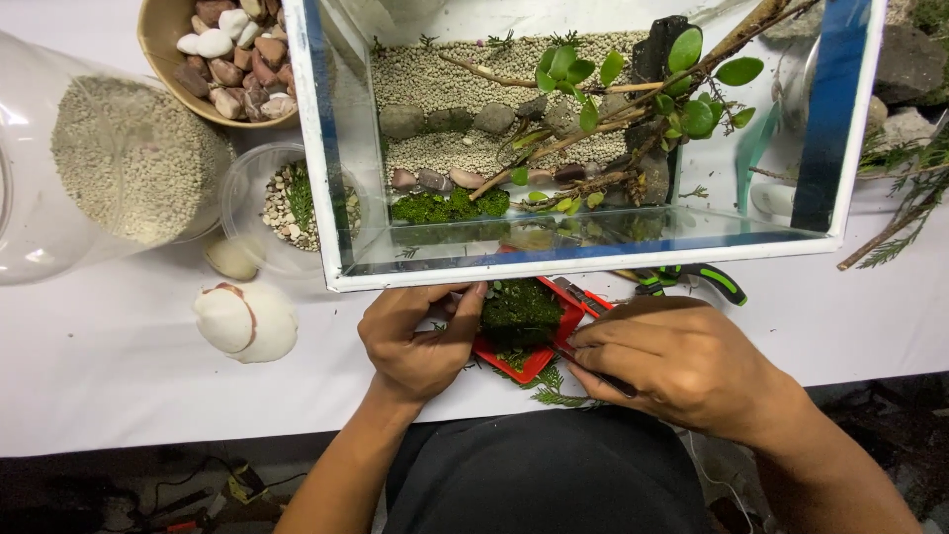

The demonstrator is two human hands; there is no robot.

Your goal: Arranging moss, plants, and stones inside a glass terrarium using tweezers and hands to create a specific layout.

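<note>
At the white tabletop's (119, 366) near edge, the left hand (415, 341) gripped a dark green moss clump (521, 311) on a small red plastic tray (539, 358); the right hand (672, 361) pinched thin dark metal tweezers (608, 379).

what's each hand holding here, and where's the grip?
Left hand steadies the moss clump on the red tray, fingertips at its left side. Right hand pinches a thin dark tool along its shaft; tip hidden.

Bare forearms, no sleeves — dark black garment at the lap

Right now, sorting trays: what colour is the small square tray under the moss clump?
Red, small square tray, clearest in the head view.
</note>
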